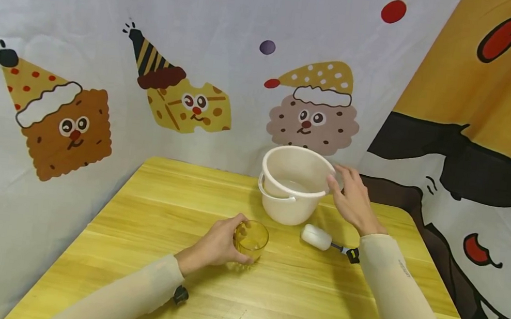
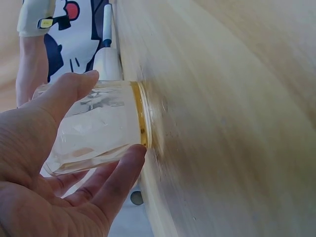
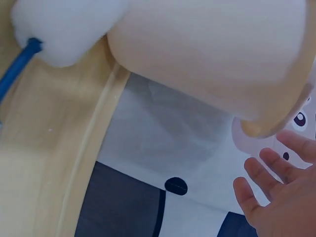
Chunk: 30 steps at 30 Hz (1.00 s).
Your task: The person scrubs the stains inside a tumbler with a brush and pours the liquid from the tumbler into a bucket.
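Note:
On the near middle of the table, my left hand (image 1: 216, 244) holds a clear amber glass cup (image 1: 252, 237), its thumb on one side and fingers on the other. The left wrist view shows the cup (image 2: 98, 126) with its base at the tabletop. My right hand (image 1: 353, 198) is at the right rim of a white bucket (image 1: 288, 210). Its fingers (image 3: 266, 177) are spread and loosely extended in the right wrist view; whether the thumb touches the rim I cannot tell. A white sponge brush (image 1: 316, 237) lies below that hand, beside the bucket.
The yellow wood-grain table (image 1: 162, 201) carries these things. Behind it hangs a cloth (image 1: 213, 30) printed with cartoon figures, close to the bucket's back. The bucket's white handle (image 1: 275, 198) hangs down on its front left side.

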Each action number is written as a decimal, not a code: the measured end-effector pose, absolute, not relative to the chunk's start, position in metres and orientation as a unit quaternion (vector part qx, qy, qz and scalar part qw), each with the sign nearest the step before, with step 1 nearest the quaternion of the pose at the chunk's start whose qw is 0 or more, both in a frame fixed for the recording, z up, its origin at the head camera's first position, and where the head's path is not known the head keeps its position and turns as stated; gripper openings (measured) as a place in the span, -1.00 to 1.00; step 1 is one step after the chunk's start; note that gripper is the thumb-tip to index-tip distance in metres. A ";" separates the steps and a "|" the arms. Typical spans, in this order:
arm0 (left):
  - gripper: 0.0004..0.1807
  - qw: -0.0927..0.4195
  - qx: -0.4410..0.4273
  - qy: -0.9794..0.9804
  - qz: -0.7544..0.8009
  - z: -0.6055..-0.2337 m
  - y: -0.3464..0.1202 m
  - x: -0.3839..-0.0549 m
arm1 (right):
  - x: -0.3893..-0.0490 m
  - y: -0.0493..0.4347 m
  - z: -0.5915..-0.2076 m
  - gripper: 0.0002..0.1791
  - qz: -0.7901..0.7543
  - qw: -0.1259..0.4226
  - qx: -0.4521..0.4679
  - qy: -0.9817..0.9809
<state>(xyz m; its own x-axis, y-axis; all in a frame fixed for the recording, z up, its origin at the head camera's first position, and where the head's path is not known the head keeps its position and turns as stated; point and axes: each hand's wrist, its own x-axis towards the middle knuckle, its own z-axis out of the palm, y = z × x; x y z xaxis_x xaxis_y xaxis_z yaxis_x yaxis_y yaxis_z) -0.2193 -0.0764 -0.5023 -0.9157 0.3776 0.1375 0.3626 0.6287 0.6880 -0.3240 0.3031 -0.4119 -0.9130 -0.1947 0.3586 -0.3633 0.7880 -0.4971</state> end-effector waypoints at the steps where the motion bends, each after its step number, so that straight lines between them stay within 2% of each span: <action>1: -0.05 0.011 0.204 0.903 0.379 -0.503 -0.076 -0.219 | -0.326 0.301 -0.411 -0.20 0.287 0.142 0.149 -0.936; 9: -0.05 0.017 0.195 0.903 0.381 -0.502 -0.075 -0.218 | -0.341 0.292 -0.407 -0.09 0.280 0.110 0.143 -0.943; 19: -0.05 0.015 0.195 0.905 0.379 -0.501 -0.075 -0.217 | -0.353 0.289 -0.410 -0.04 0.277 0.085 0.143 -0.946; 26: -0.08 -0.005 0.229 0.893 0.388 -0.513 -0.080 -0.222 | -0.359 0.287 -0.412 -0.02 0.279 0.064 0.150 -0.946; 30: -0.08 0.014 0.203 0.898 0.389 -0.505 -0.077 -0.217 | -0.360 0.285 -0.413 0.00 0.277 0.051 0.153 -0.947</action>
